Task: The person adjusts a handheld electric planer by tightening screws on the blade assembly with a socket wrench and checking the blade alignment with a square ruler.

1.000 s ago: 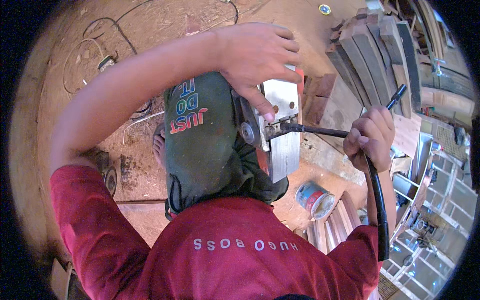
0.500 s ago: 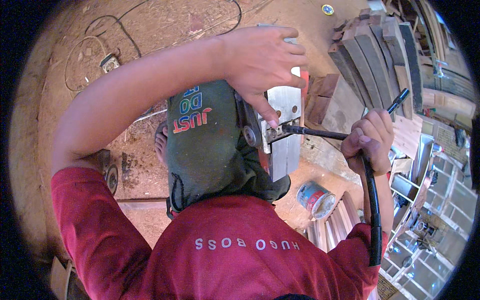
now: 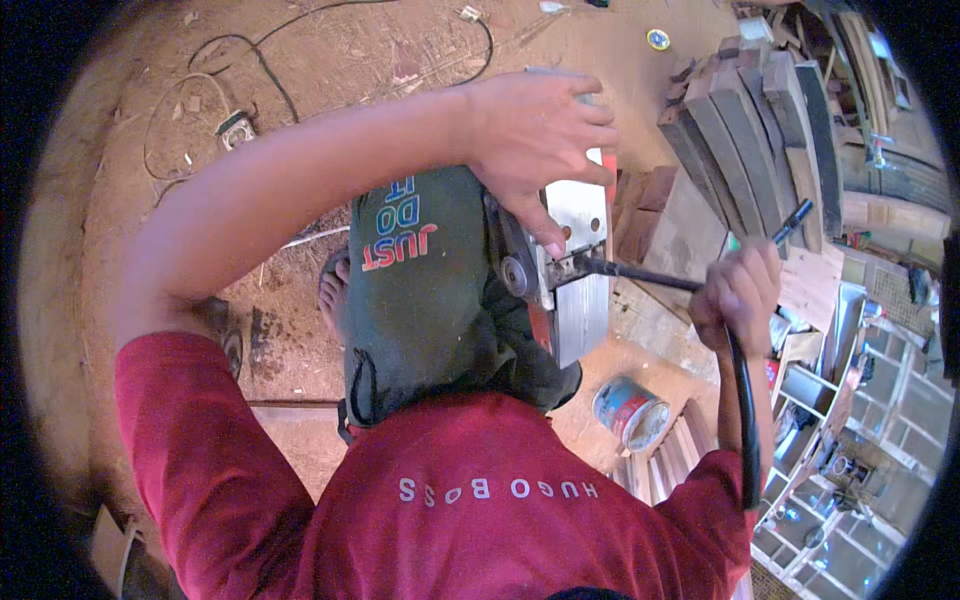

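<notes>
A power tool with a silver metal base plate [image 3: 581, 300] lies on my lap, against dark green cloth. My left hand [image 3: 540, 135] grips the tool from above, fingers curled over its top edge. My right hand [image 3: 741, 292] is closed around a long black rod-shaped hand tool [image 3: 640, 277]. The rod's tip sits at a fitting beside the tool's round hub [image 3: 517, 272], and its blue end [image 3: 797, 216] sticks up past my fist. A thick black cord [image 3: 745, 420] hangs down along my right forearm.
A tin can [image 3: 630, 412] stands on the dirt floor below the tool. Dark wooden planks [image 3: 750, 130] are stacked at the upper right, with metal frames [image 3: 850, 420] at the right. A cable [image 3: 260, 60], a socket block [image 3: 237, 128] and a yellow roll [image 3: 657, 39] lie on the floor.
My right hand has dropped slightly with the rod, tilting its blue end lower. My left hand stays clamped on the power tool.
</notes>
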`<state>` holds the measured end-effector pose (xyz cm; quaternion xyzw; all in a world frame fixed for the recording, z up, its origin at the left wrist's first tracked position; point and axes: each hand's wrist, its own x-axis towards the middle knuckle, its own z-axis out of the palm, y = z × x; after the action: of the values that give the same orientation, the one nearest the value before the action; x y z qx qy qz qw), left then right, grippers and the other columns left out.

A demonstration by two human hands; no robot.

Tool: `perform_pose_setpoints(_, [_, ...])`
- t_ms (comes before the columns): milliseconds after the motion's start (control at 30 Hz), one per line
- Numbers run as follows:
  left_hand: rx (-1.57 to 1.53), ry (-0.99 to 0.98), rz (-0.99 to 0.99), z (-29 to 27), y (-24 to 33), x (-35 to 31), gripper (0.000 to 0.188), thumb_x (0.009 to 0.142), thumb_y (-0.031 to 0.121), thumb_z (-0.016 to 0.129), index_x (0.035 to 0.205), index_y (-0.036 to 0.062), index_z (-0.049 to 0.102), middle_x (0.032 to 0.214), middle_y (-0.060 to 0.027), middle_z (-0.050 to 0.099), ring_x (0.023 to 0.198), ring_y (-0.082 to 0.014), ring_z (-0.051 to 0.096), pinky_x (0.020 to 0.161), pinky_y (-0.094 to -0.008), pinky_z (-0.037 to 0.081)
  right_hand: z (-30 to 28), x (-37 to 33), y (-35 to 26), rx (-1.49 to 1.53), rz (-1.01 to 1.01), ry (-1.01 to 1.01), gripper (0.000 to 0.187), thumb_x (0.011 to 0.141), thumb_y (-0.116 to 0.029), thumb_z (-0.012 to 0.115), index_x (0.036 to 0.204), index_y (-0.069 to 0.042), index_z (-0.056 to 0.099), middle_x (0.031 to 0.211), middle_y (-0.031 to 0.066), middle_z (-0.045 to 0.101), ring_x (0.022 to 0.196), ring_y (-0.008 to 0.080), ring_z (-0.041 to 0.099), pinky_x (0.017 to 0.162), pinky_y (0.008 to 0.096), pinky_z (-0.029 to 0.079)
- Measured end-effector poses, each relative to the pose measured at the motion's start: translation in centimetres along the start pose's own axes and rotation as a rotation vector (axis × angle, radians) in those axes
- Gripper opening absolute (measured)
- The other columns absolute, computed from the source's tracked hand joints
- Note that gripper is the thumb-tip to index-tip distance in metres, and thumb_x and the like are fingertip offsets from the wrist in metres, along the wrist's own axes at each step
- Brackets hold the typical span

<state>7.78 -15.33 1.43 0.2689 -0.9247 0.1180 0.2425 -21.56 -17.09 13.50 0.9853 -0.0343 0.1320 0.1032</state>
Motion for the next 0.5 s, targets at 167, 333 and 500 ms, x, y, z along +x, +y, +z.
perform_pose_setpoints(167, [-0.059, 0.067, 0.054, 0.3, -0.3, 0.5, 0.077, 0.077, 0.082, 0.059, 0.104, 0.0109, 0.074, 0.101, -0.0099, 0.064, 0.103, -0.0285, 0.061, 0.092, -0.0467, 0.046, -0.2, -1.6, 1.0, -0.080, 0.056, 0.182, 0.026, 0.077, 0.008, 0.062, 0.072, -0.006, 0.040, 0.069, 0.0092, 0.057, 0.067, 0.0281, 0.056, 0.064, 0.0423, 0.044])
perform_pose_setpoints(333, [-0.152, -0.033, -0.001, 0.3, -0.5, 0.5, 0.079, 0.073, 0.080, 0.064, 0.110, 0.0103, 0.072, 0.107, -0.0134, 0.063, 0.107, -0.0326, 0.060, 0.099, -0.0496, 0.044, 0.9, -1.1, 1.8, 0.072, 0.019, 0.249, 0.024, 0.076, 0.008, 0.060, 0.077, -0.008, 0.042, 0.069, 0.0076, 0.056, 0.064, 0.0269, 0.055, 0.063, 0.0416, 0.045])
perform_pose_setpoints(500, [-0.146, -0.097, -0.026, 0.4, -0.6, 0.5, 0.083, 0.069, 0.078, 0.067, 0.118, 0.0102, 0.070, 0.115, -0.0170, 0.062, 0.111, -0.0362, 0.060, 0.103, -0.0530, 0.043, 0.6, -0.3, 1.9, 0.079, -0.060, 0.161, 0.035, 0.081, 0.017, 0.053, 0.097, -0.008, 0.034, 0.064, 0.0099, 0.055, 0.054, 0.0250, 0.052, 0.060, 0.0415, 0.047])
